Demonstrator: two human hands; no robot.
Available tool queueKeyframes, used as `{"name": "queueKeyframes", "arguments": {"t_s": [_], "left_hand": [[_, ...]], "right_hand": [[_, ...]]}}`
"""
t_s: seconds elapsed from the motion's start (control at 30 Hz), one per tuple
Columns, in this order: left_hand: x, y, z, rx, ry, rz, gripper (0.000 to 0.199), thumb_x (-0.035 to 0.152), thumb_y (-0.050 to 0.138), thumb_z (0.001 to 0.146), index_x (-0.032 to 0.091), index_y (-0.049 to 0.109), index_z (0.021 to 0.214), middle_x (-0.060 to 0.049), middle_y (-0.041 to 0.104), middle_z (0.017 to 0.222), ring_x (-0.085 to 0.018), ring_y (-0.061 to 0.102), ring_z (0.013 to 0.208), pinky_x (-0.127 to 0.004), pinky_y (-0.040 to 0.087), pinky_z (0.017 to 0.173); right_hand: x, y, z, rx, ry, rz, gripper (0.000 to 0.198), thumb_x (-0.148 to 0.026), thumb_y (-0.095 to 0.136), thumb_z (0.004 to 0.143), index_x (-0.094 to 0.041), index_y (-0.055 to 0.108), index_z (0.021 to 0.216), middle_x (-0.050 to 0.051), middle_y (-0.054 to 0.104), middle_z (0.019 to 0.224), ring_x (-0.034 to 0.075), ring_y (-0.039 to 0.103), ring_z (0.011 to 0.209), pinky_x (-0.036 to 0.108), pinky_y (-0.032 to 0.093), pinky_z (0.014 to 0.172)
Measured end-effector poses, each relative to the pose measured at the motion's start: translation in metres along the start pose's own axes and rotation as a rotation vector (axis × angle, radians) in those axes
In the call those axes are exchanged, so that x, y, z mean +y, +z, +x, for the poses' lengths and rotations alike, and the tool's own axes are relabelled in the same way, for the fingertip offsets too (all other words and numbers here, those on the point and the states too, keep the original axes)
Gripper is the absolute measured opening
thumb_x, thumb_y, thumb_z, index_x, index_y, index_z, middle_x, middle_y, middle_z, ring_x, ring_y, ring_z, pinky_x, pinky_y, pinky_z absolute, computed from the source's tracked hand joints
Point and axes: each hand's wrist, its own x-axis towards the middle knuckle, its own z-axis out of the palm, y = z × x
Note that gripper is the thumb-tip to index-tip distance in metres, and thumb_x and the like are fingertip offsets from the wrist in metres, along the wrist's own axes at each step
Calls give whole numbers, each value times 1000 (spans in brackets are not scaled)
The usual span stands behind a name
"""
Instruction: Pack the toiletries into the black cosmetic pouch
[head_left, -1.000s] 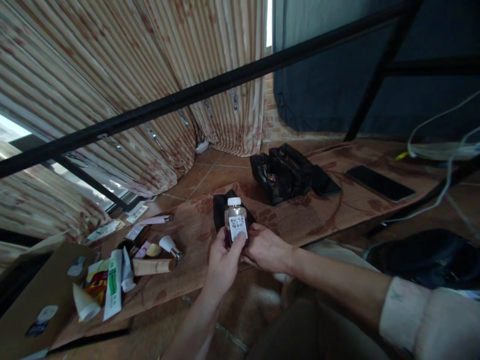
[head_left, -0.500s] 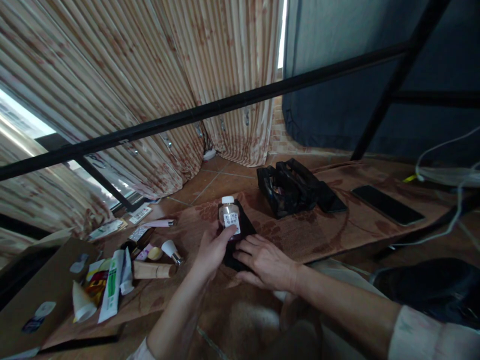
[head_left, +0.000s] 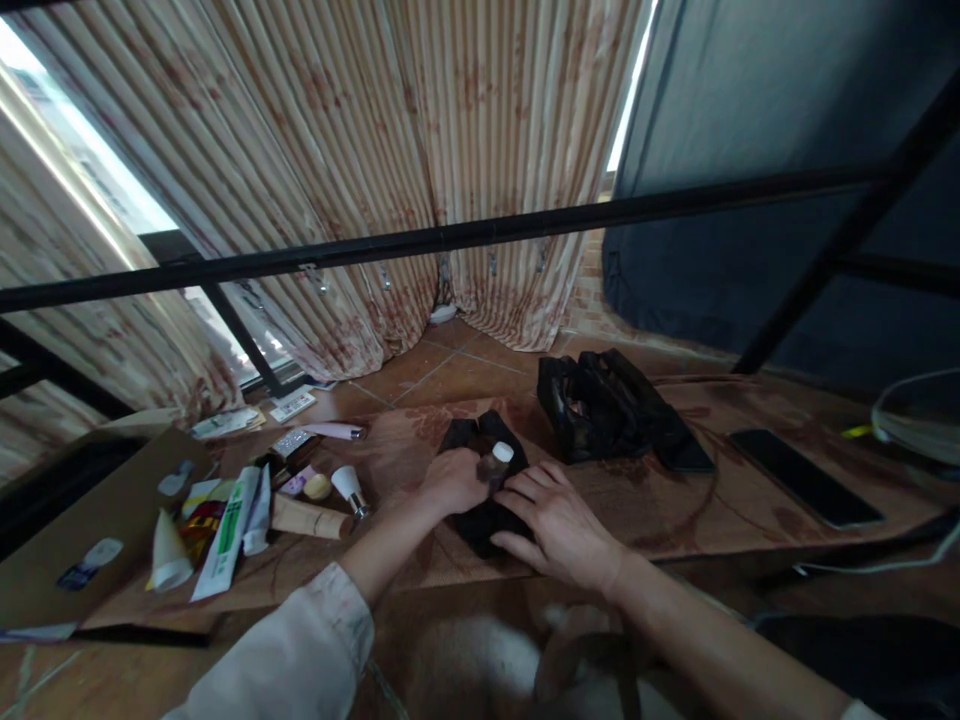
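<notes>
My left hand [head_left: 459, 480] is closed around a small clear bottle with a white cap [head_left: 502, 453]. The bottle is tilted, its cap toward the right, and my fingers cover most of it. Beneath both hands lies a black pouch [head_left: 484, 530], partly hidden by them; whether the bottle is inside it or above it I cannot tell. At the pouch's right side, my right hand [head_left: 559, 520] has its fingers over the fabric and its thumb at the near side, with black material between them.
To the left are a cardboard box [head_left: 142, 500], a white-and-green tube [head_left: 229, 535], a brush [head_left: 349, 490] and several other cosmetics. A black openwork bag [head_left: 592, 410] stands to the right, near a phone [head_left: 806, 477]. A dark metal rail [head_left: 465, 235] crosses behind the patterned cloth.
The bottle has gone from upright with its label showing to tilted, lower and mostly covered by my left hand. My right hand stays on the pouch. The view has shifted.
</notes>
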Motion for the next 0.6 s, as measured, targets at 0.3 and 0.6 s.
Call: {"name": "queueKeyframes", "arguments": {"t_s": [0.3, 0.6], "left_hand": [[14, 0, 19, -180, 48, 193, 44, 22, 66, 64, 20, 67, 108, -13, 72, 100, -29, 67, 97, -33, 50, 78], [24, 21, 48, -326, 76, 357, 45, 23, 75, 61, 11, 69, 104, -21, 70, 101, -31, 67, 99, -34, 53, 81]], "right_hand": [[1, 0, -1, -57, 39, -4, 36, -47, 55, 90, -18, 68, 107, 10, 65, 106, 26, 52, 103, 45, 36, 96], [3, 2, -3, -54, 41, -4, 37, -46, 55, 90, -18, 67, 110, 11, 64, 107, 27, 52, 103, 45, 39, 93]]}}
